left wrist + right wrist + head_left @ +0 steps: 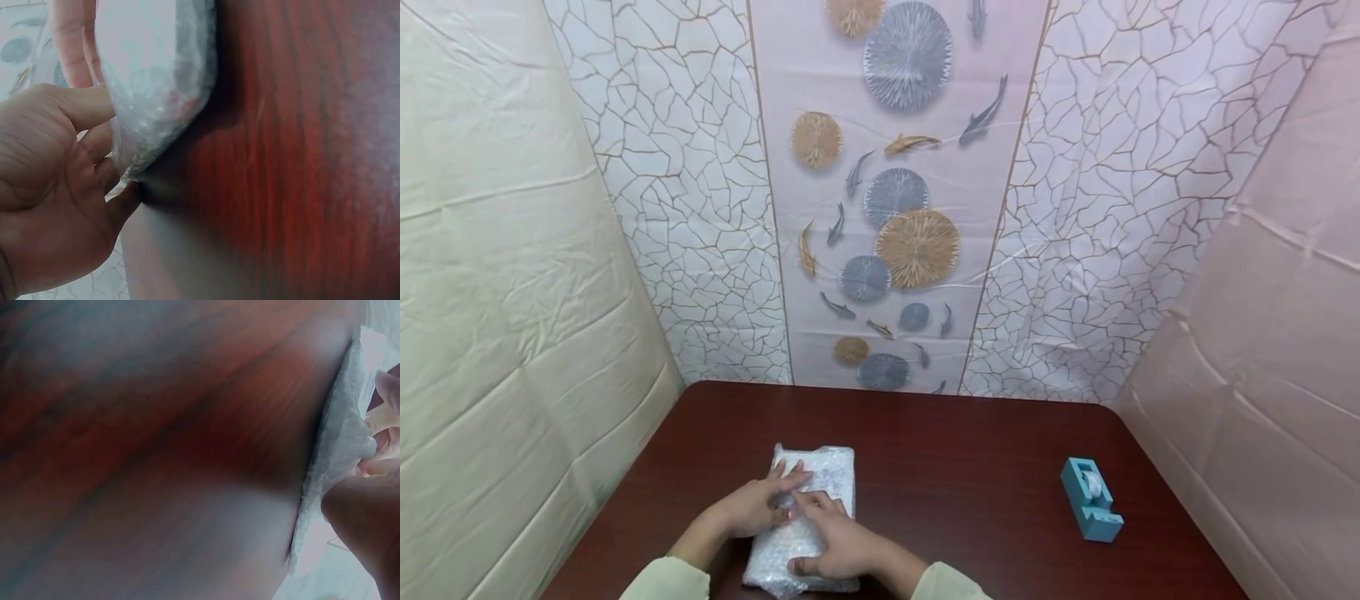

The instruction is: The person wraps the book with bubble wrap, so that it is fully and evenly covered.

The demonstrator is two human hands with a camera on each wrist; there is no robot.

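A flat rectangular package in clear bubble wrap (778,554) lies on the dark red-brown table, left of its middle. My left hand (748,506) rests across its left side, with fingers spread over the top. From the right, my right hand (842,546) presses on its upper face, fingertips close to those of the left. In the left wrist view, the left hand (56,181) touches the wrapped edge (159,81) of the package. The right wrist view shows the package's long side (334,450) and part of the right hand (362,506); its fingertips are partly hidden there.
A teal tape dispenser (1092,504) with a roll of clear tape stands on the right of the table (955,467). Patterned cloth (887,192) hangs behind the table, and pale cloth covers both sides.
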